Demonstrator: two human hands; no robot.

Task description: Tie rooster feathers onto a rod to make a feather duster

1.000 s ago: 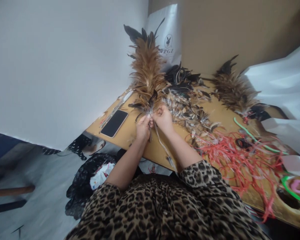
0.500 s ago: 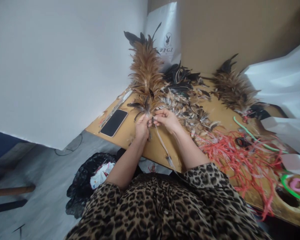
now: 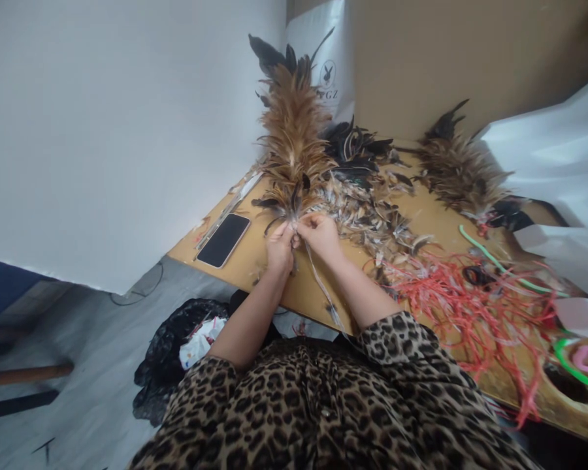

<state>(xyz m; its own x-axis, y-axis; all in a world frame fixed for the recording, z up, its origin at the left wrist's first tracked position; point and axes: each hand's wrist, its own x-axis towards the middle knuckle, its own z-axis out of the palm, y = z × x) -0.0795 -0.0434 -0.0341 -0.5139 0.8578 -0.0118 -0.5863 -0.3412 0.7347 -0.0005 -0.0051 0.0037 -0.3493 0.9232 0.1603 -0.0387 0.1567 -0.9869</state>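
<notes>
A tall feather duster (image 3: 296, 124), brown with black feathers at its tip, stands upright in front of me. My left hand (image 3: 280, 247) is closed round its lower end, just under the lowest feathers. Pressed against that same spot, my right hand (image 3: 319, 235) has its fingers pinched together; what lies between them is too small to make out. A thin pale string (image 3: 318, 279) runs from below the hands down over the table's front edge. Right of the duster lies a heap of loose brown feathers (image 3: 362, 212), with black feathers (image 3: 355, 150) behind.
A phone (image 3: 224, 240) lies left of my hands on the wooden table (image 3: 255, 261). To the right are tangled red strips (image 3: 460, 294), another feather bundle (image 3: 463, 166) and a green ring (image 3: 566, 359). A black plastic bag (image 3: 161, 352) sits on the floor.
The duster's top has shifted up and slightly right. My right hand has moved a little left, its fingertips now against the duster's base beside my left hand.
</notes>
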